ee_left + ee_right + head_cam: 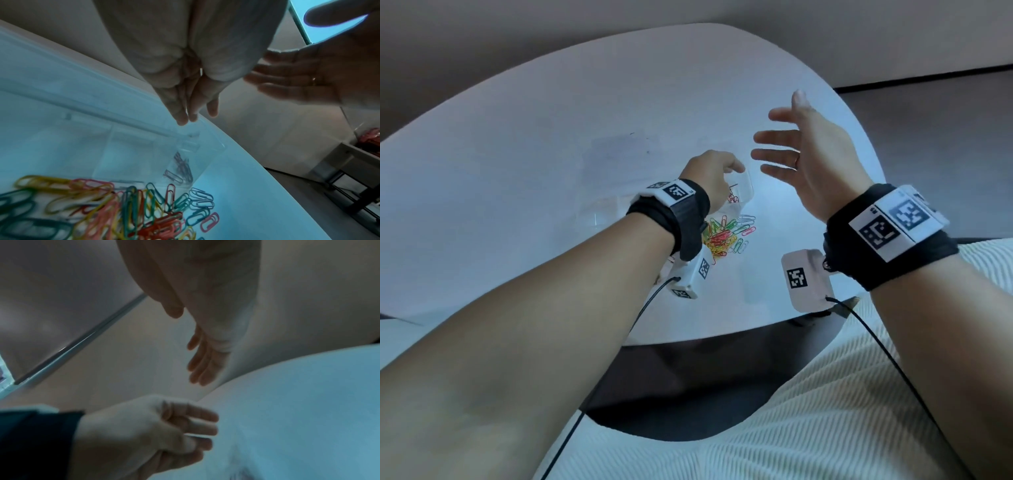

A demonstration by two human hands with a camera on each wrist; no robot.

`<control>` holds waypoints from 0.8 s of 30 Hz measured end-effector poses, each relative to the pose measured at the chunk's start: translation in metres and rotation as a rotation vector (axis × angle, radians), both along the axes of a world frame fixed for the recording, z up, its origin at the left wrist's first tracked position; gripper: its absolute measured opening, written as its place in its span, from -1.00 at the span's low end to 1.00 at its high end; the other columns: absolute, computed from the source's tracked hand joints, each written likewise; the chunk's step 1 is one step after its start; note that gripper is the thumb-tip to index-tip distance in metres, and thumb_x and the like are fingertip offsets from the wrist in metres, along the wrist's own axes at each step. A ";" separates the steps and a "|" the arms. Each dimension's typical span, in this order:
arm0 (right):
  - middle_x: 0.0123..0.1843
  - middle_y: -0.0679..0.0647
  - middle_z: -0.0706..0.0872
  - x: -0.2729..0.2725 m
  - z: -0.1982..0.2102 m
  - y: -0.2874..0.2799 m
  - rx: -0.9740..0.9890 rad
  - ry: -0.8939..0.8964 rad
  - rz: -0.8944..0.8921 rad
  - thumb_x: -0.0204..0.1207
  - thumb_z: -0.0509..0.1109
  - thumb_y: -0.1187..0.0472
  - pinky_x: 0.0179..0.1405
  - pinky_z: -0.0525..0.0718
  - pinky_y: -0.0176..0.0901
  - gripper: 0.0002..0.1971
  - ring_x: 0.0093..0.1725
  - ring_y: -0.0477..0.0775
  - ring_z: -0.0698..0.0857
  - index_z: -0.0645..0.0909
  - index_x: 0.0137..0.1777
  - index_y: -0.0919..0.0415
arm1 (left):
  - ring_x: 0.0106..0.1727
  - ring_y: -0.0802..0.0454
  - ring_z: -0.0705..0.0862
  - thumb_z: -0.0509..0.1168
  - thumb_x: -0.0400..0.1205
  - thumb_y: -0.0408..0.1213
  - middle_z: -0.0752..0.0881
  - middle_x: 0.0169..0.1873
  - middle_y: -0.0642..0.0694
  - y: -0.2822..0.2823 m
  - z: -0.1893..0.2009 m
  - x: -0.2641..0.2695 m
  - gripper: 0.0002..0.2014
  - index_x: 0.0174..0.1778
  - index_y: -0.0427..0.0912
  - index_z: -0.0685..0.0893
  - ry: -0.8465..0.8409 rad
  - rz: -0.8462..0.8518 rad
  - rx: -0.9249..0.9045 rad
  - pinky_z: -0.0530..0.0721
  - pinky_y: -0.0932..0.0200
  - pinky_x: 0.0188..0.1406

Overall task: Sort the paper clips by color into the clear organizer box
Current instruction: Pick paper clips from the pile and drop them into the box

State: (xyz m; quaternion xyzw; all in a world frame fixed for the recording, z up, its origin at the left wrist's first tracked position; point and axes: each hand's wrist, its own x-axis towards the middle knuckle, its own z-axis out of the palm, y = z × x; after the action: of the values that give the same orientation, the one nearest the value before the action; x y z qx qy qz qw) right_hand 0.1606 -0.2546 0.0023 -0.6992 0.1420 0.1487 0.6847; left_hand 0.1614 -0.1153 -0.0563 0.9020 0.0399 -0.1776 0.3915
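A heap of coloured wire paper clips (726, 236) lies on the white surface (517, 205) just below the left hand (714, 181), whose fingertips pinch the clear plastic organizer box (739, 192); beyond, the right hand (804, 154) hovers spread.

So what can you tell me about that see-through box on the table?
The clear organizer box looks like thin, transparent plastic with dividing walls that make compartments. It lies on the white table, just beyond the loose pile of colored paper clips. One end compartment holds a few clips that look dark red. The left hand hovers at that end, fingertips together; I cannot tell whether it touches the box. The right hand is apart from it.
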 end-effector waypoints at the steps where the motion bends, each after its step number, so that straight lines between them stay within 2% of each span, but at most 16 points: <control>1: 0.07 0.12 0.80 0.000 0.003 -0.003 -0.024 -0.014 0.048 0.71 0.09 -0.16 0.09 0.74 -0.02 -0.57 0.03 0.12 0.82 0.62 0.21 0.13 | 0.36 0.05 0.58 0.07 0.58 -0.65 0.64 0.32 -0.05 0.003 0.001 -0.001 -0.45 0.29 0.02 0.65 -0.019 -0.004 0.005 0.47 0.31 0.18; 4: -0.03 0.13 0.83 0.002 0.004 -0.009 -0.144 -0.019 0.184 0.69 0.20 -0.05 -0.05 0.71 -0.02 -0.67 -0.12 0.14 0.82 0.67 0.14 0.16 | 0.28 0.12 0.60 0.06 0.57 -0.64 0.67 0.27 0.01 0.015 0.006 -0.010 -0.44 0.24 0.05 0.66 -0.115 0.037 -0.019 0.51 0.31 0.23; 6: -0.09 0.10 0.83 0.001 -0.003 -0.015 -0.311 -0.013 0.293 0.65 0.25 0.12 -0.13 0.69 -0.06 -0.78 -0.21 0.11 0.80 0.71 0.07 0.16 | 0.11 0.15 0.64 0.08 0.56 -0.59 0.71 0.12 0.06 0.028 0.011 -0.021 -0.52 0.13 0.04 0.69 -0.167 0.073 -0.042 0.54 0.32 0.07; 9: -0.14 0.03 0.82 -0.005 -0.026 -0.027 -0.647 0.039 0.567 0.59 0.24 0.30 -0.20 0.69 -0.11 -0.77 -0.23 0.07 0.77 0.75 -0.07 0.11 | -0.03 0.08 0.65 0.13 0.54 -0.52 0.73 -0.01 0.06 0.049 0.014 -0.045 -0.62 0.03 0.01 0.71 -0.176 0.076 -0.004 0.58 0.26 -0.05; 11: -0.18 0.00 0.82 -0.010 -0.041 -0.030 -0.841 0.083 0.747 0.57 0.30 0.30 -0.19 0.70 -0.14 -0.79 -0.22 0.01 0.78 0.77 -0.08 0.08 | -0.06 0.06 0.64 0.15 0.53 -0.50 0.73 -0.03 0.05 0.065 0.011 -0.063 -0.65 0.00 0.00 0.71 -0.145 0.057 0.051 0.58 0.21 -0.05; 13: -0.25 0.01 0.81 -0.015 -0.052 -0.026 -0.978 0.099 0.843 0.52 0.41 0.24 -0.14 0.70 -0.17 -0.87 -0.20 -0.03 0.78 0.79 -0.06 0.04 | -0.10 0.06 0.64 0.17 0.53 -0.49 0.74 -0.06 0.07 0.079 0.005 -0.079 -0.67 -0.03 0.01 0.71 -0.096 0.046 0.103 0.57 0.21 -0.10; 16: -0.34 -0.03 0.75 -0.020 -0.063 -0.013 -1.038 0.064 0.836 0.47 0.52 0.19 -0.28 0.62 -0.24 -0.91 -0.19 0.00 0.75 0.78 -0.08 -0.01 | -0.13 0.05 0.66 0.20 0.54 -0.45 0.75 -0.08 0.07 0.097 -0.004 -0.099 -0.71 -0.06 0.03 0.72 -0.010 0.036 0.150 0.63 0.16 -0.05; 20: -0.21 0.02 0.79 -0.023 -0.077 -0.009 -1.055 -0.014 0.735 0.41 0.59 0.19 -0.05 0.76 -0.07 -0.91 -0.18 0.07 0.75 0.82 -0.10 0.06 | -0.09 0.01 0.66 0.27 0.54 -0.37 0.75 -0.08 0.06 0.119 -0.018 -0.119 -0.78 -0.05 0.05 0.71 0.055 0.061 0.254 0.61 0.15 -0.03; 24: -0.13 0.11 0.79 -0.026 -0.087 -0.008 -1.017 -0.062 0.679 0.37 0.63 0.18 -0.15 0.64 -0.17 -0.85 -0.23 0.04 0.66 0.80 -0.07 0.15 | -0.07 -0.03 0.68 0.32 0.53 -0.29 0.76 -0.08 0.05 0.130 -0.023 -0.126 -0.82 -0.03 0.07 0.71 0.097 0.080 0.334 0.65 0.11 -0.02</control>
State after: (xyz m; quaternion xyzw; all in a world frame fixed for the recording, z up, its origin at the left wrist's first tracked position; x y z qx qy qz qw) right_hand 0.1345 -0.2630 -0.0850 -0.9486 -0.0554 0.2518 0.1835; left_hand 0.0352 0.0152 -0.0796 0.9425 0.1236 -0.1962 0.2405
